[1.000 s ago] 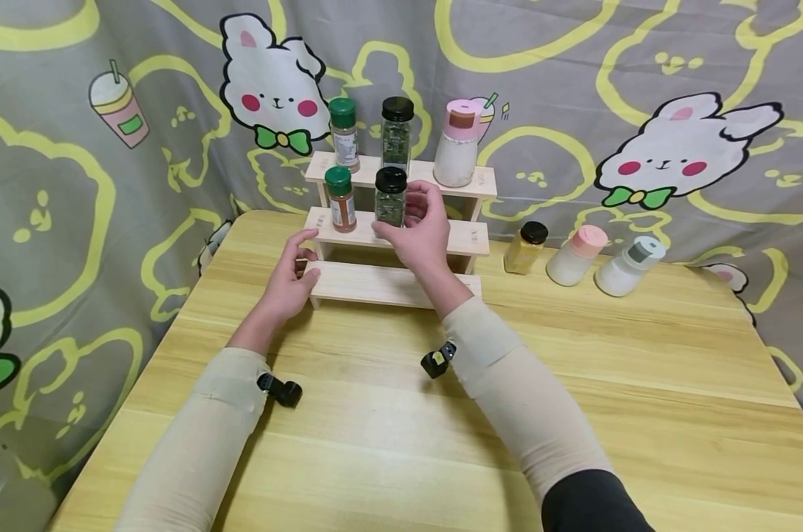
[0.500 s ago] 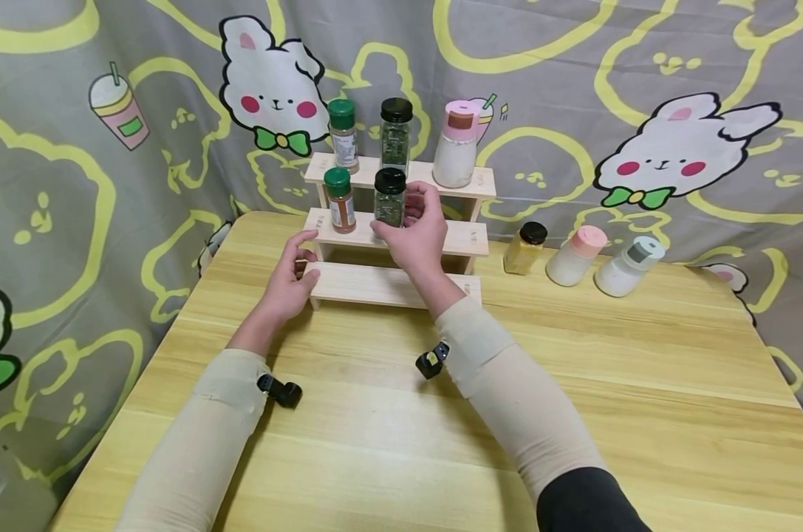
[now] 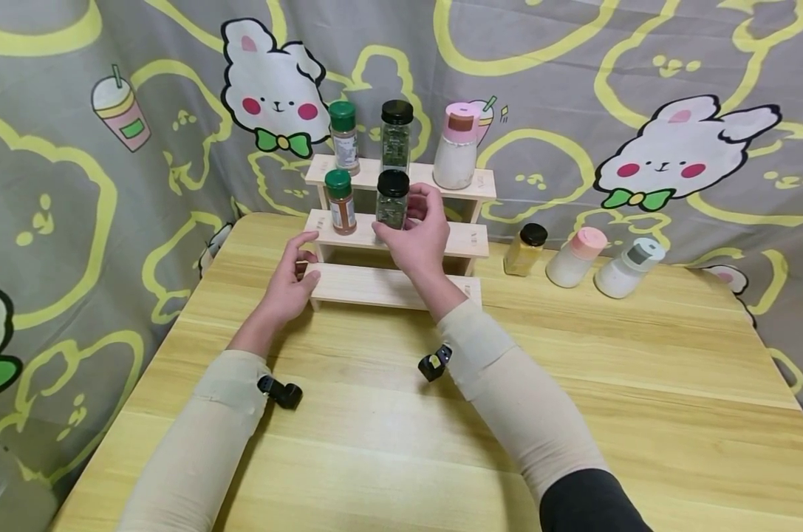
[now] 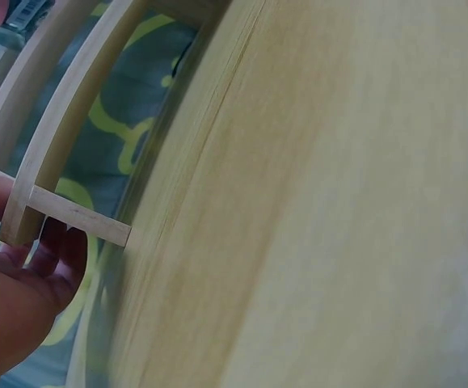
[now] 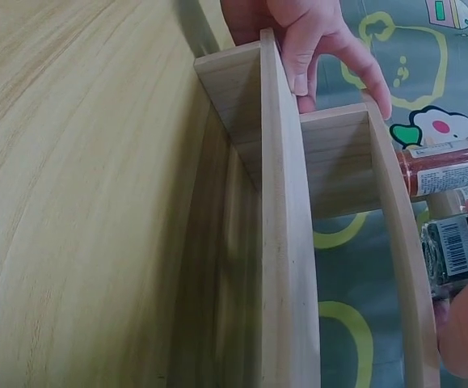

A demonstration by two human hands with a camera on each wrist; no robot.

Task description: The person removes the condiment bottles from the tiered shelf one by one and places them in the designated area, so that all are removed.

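Observation:
On the middle step of a three-step wooden rack (image 3: 361, 284), my right hand (image 3: 419, 235) holds a square glass spice jar (image 3: 391, 208) with a black lid and dark green flakes inside. The thumb lies at the jar's front left and the fingers reach round its right side. The jar (image 5: 452, 249) stands upright; the right wrist view shows its barcode label. My left hand (image 3: 289, 282) grips the left end of the rack, thumb over the bottom step, as the left wrist view also shows. Left of the held jar stands a green-capped spice bottle (image 3: 342, 210) with reddish contents.
The top step bears a green-capped bottle (image 3: 345, 144), a black-lidded jar (image 3: 395, 144) and a pink-topped shaker (image 3: 455, 159). On the table (image 3: 374, 443), right of the rack, stand a yellow spice jar (image 3: 522, 255), a pink-capped shaker (image 3: 570, 262) and a grey-capped shaker (image 3: 622, 277). A curtain hangs behind.

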